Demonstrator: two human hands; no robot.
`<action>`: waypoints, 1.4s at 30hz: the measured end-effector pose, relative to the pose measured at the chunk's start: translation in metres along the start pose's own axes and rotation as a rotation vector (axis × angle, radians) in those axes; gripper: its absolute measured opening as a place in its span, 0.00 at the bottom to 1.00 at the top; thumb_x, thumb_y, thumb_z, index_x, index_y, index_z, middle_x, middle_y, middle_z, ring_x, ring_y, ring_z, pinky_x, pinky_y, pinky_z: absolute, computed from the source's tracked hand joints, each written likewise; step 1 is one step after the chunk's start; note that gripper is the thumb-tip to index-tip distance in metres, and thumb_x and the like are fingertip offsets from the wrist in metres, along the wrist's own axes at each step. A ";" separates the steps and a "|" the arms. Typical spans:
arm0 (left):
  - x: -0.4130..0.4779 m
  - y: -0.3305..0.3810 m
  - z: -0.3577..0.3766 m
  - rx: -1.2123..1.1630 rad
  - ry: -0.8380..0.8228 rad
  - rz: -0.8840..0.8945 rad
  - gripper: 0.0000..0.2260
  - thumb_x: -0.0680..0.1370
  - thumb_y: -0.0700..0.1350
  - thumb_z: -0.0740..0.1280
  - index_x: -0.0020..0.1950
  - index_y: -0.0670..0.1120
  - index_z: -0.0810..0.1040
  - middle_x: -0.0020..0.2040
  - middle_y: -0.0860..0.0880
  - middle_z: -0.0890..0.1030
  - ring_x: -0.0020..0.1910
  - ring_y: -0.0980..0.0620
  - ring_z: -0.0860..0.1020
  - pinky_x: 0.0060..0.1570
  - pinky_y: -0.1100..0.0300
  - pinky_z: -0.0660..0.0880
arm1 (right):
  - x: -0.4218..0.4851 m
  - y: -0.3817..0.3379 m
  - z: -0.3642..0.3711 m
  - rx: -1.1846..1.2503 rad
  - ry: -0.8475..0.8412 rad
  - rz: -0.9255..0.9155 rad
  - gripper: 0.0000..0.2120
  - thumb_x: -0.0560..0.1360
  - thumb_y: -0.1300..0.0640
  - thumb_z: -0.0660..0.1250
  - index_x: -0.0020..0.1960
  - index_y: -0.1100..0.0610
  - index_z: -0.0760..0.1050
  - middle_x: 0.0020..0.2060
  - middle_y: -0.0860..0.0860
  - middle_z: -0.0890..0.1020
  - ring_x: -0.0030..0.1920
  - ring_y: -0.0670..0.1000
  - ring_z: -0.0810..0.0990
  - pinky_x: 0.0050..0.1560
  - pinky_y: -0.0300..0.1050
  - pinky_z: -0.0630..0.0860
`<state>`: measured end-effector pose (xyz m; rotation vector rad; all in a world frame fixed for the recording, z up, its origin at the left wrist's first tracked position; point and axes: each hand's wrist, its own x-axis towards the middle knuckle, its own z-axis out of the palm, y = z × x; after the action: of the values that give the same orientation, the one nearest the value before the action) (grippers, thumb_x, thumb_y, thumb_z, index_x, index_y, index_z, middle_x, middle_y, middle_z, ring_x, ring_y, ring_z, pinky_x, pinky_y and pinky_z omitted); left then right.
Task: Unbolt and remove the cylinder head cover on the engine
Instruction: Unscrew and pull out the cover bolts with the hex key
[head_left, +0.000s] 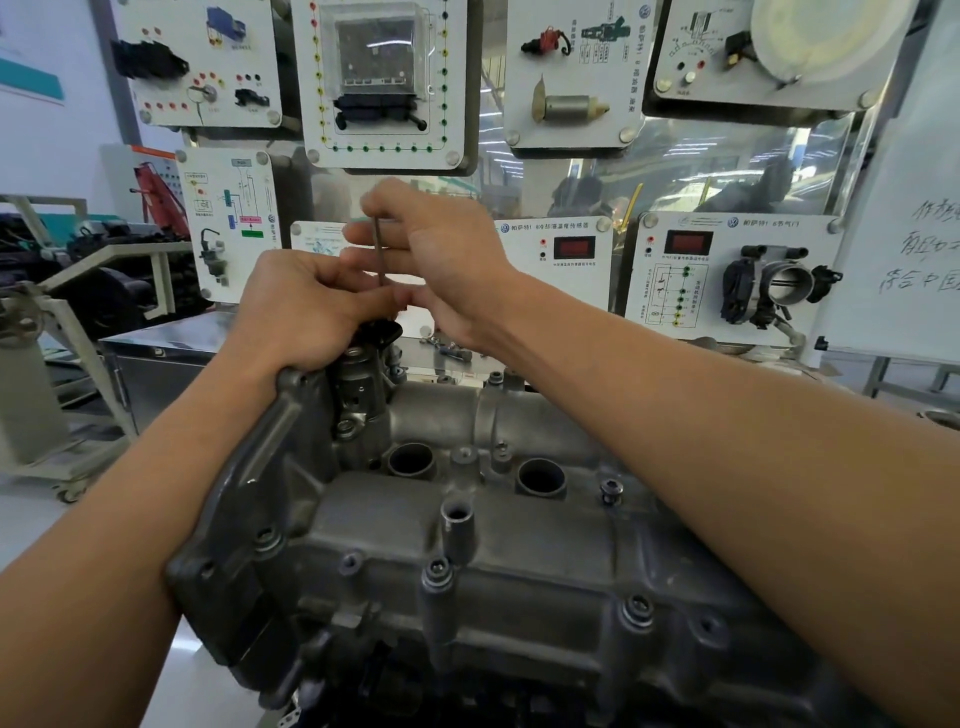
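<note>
A: Wall-hung training boards (384, 83) are seen at the back. What's noted at the far-left end of the engine?

B: L hand (306, 306) is planted on the engine's far-left corner, knuckles to camera. Fingers are curled in and the thumb is laid against the lower shaft of the key (377, 244). It's read as a pinch, but the fingertips are hidden.

A: Key axis?

B: Upright, near vertical. Its lower end is lost at a black fitting (387, 331) just under the two hands, so the bolt head being worked can't be seen.

A: And right of that?

B: R hand (441, 249) is held higher, fingers closed round the upper shaft, index tip near the top end. The two hands are touching approx. at the shaft's lower part.

A: Cover pos.?

B: The cylinder head cover (519, 545) is seated on the engine, below both hands and nearer the camera. A socket bolt (612, 489) is seen in place toward the right, w/ more along the near edge, so lift-off isn't judged close.

A: Next move?

B: Twist is to be applied about that vertical axis by the R hand, w/ the L hand used as guide. Right-side bolts are judged nearer the R arm.
</note>
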<state>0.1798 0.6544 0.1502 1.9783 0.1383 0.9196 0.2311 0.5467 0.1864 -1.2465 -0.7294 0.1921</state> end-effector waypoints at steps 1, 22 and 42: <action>0.000 0.000 0.000 0.004 0.005 -0.003 0.05 0.71 0.46 0.78 0.39 0.48 0.84 0.35 0.53 0.83 0.25 0.68 0.76 0.27 0.76 0.70 | -0.001 -0.001 -0.004 0.026 -0.018 0.006 0.05 0.78 0.60 0.67 0.44 0.60 0.76 0.36 0.55 0.83 0.33 0.51 0.82 0.30 0.44 0.80; 0.000 0.002 -0.002 0.063 -0.007 0.006 0.06 0.72 0.40 0.76 0.37 0.44 0.81 0.34 0.50 0.81 0.26 0.63 0.75 0.30 0.72 0.71 | -0.006 -0.001 0.019 -0.202 0.015 -0.119 0.10 0.82 0.62 0.60 0.44 0.59 0.76 0.32 0.51 0.78 0.27 0.47 0.73 0.29 0.39 0.75; 0.000 0.001 0.001 -0.028 0.008 -0.033 0.08 0.70 0.46 0.79 0.40 0.42 0.84 0.22 0.62 0.77 0.23 0.68 0.75 0.24 0.76 0.67 | -0.003 0.001 0.004 0.104 0.024 0.007 0.09 0.81 0.55 0.66 0.47 0.60 0.75 0.38 0.54 0.83 0.34 0.51 0.83 0.31 0.40 0.80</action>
<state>0.1800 0.6531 0.1511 1.9411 0.1619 0.9039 0.2270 0.5488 0.1850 -1.1512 -0.6860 0.2179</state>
